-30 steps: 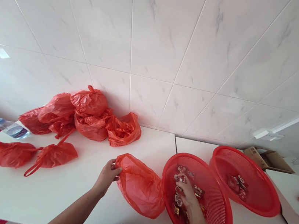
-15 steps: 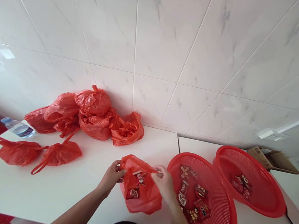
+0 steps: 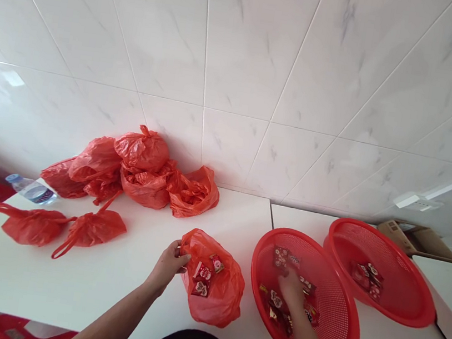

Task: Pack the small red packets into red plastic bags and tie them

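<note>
My left hand [image 3: 169, 262] pinches the rim of an open red plastic bag [image 3: 222, 292] lying on the white table [image 3: 117, 283]; a few small red sweet packets [image 3: 203, 273] show inside its mouth. My right hand [image 3: 290, 292] is down in the nearer red mesh basket [image 3: 335, 331], fingers curled over the loose red packets [image 3: 283, 256] on its bottom. The hand is a little blurred, and whether it holds a packet is hidden.
A second red basket [image 3: 404, 307] with a few packets overlaps the first on the right. Several knotted red bags [image 3: 141, 171] are piled against the tiled wall, two more [image 3: 91, 229] lie to the left beside a water bottle [image 3: 32, 190]. A cardboard box [image 3: 420, 240] sits far right.
My right hand left the bag's rim and went back into the nearer basket. Packets now lie in the bag's mouth. My left hand kept its hold.
</note>
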`<state>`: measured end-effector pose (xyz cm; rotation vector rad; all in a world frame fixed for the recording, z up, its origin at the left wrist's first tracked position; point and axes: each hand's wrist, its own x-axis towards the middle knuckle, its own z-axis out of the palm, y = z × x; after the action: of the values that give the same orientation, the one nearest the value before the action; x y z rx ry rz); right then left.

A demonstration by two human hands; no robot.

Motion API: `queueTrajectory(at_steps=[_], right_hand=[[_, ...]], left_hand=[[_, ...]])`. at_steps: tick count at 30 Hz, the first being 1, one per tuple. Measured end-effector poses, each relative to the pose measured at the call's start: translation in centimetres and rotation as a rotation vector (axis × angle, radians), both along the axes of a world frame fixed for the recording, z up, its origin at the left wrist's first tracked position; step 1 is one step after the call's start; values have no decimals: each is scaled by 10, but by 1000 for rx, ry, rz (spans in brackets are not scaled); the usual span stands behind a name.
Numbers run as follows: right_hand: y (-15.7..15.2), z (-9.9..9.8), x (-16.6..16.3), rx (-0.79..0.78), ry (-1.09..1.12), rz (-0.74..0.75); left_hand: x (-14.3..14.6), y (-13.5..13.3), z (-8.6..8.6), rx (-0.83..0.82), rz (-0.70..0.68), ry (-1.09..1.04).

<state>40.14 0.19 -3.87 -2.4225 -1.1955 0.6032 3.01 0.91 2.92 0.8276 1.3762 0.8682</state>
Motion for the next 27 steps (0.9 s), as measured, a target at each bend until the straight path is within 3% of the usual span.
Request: queueTrajectory(at_steps=[5,8,12,16,18,19,23,27], right_hand=[[-2,30,-26,158,95,-46],[-9,55,-75,308,338,95],[-16,79,-131,313,461,376],[-22,87,-143,223,204,841],[-29,85,-139,93,-4,1073],[-33,83,-137,15,-128,1119],[-41,79,-131,-182,-471,1021],[-30,100,-126,14,-518,1019]], left_hand=[[-1,1,0,14,-18,16],[-2,2,-1,27,-21,31],[-4,3,1,58,-32,34],[-9,2,5,75,-39,60],[-13,4,6,89,-38,81],[-15,5,6,100,-34,93],[-30,12,9,164,2,190],[-43,19,23,259,-15,340]])
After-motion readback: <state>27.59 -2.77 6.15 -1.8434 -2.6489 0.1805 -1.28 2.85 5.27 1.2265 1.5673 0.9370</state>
